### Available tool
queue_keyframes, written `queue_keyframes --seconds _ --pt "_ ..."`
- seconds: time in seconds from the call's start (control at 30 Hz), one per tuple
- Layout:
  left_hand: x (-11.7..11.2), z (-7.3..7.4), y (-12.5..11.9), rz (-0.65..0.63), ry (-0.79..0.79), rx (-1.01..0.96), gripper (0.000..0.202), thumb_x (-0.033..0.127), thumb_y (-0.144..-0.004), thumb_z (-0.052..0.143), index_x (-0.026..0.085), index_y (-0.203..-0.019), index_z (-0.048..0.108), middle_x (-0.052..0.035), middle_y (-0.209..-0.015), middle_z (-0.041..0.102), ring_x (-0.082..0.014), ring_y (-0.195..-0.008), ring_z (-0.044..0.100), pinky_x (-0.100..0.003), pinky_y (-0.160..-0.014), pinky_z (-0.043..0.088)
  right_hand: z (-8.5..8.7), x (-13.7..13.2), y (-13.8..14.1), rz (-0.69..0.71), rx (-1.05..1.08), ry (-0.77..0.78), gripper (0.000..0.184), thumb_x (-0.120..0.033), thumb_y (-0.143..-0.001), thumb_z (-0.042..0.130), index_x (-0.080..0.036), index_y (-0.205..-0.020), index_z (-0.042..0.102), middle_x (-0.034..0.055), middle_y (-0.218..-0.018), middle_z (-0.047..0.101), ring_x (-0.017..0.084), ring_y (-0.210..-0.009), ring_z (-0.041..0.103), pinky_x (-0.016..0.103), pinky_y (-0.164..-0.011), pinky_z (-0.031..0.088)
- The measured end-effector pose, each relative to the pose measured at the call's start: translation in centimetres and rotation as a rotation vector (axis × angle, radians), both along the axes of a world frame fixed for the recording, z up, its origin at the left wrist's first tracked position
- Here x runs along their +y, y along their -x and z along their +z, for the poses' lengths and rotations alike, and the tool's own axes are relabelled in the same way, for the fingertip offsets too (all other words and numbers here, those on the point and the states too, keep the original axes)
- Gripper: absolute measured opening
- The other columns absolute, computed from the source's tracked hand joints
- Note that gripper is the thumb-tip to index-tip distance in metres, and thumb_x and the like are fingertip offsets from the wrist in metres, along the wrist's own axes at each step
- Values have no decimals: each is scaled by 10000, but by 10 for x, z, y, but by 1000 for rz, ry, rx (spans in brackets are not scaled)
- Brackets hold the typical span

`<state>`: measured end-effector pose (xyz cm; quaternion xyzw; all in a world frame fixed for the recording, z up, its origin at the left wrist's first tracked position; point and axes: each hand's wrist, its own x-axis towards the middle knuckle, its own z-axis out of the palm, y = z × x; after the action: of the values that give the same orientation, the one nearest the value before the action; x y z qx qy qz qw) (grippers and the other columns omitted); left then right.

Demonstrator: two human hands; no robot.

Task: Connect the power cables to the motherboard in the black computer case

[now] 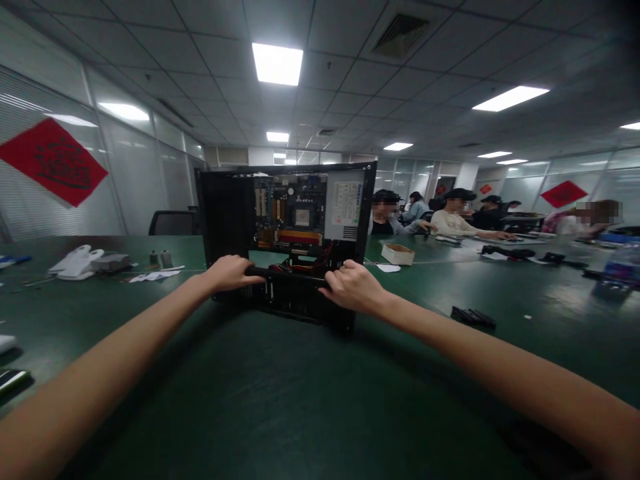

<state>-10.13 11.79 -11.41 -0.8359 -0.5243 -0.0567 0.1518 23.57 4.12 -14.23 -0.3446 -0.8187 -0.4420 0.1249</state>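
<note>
A black computer case stands on the green table with its open side facing me. Inside it show a motherboard with a bare square metal chip area, and a grey power supply with a printed label at the upper right. Red and yellow cables hang below the board. My left hand is closed on the front lower panel of the case, thumb along its top edge. My right hand grips the same panel farther right, fingers curled. Parts of both hands' fingertips are hidden behind the panel.
The green table spreads all around. On the left lie a white plastic bag, a grey box and small bottles. To the right are a small white box, a black part and a plastic bottle. Several people sit behind.
</note>
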Motion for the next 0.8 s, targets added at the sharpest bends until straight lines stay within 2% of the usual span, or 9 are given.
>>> queue_keyframes --seconds 0.17,0.3,0.5,0.8 --pt "-7 -5 -43 57 -70 -21 745 811 -844 427 151 -912 768 -175 -840 734 -325 -834 699 -329 -702 451 -6 45 -48 38 39 9 394 -376 -1034 453 -138 -804 666 89 -707 706 177 -630 568 360 -714 262" --pt "-10 -9 -60 93 -105 -65 744 803 -852 444 139 -916 773 -181 -820 730 -342 -835 701 -333 -679 445 -7 59 -66 28 42 24 392 -353 -1041 441 -136 -812 673 88 -720 701 170 -651 554 350 -727 259" --pt "-17 -11 -62 128 -121 -70 712 785 -857 474 144 -928 775 -177 -809 737 -342 -809 705 -342 -642 439 -11 60 -65 14 59 12 331 -321 -1026 506 -138 -797 661 63 -686 700 156 -618 558 339 -736 262" --pt "-32 -16 -60 124 -77 -116 693 782 -868 469 170 -986 770 -145 -814 753 -337 -799 718 -351 -648 450 -16 57 -66 154 124 -90 349 -327 -1000 551 -162 -701 620 31 -602 647 152 -564 536 344 -703 268"
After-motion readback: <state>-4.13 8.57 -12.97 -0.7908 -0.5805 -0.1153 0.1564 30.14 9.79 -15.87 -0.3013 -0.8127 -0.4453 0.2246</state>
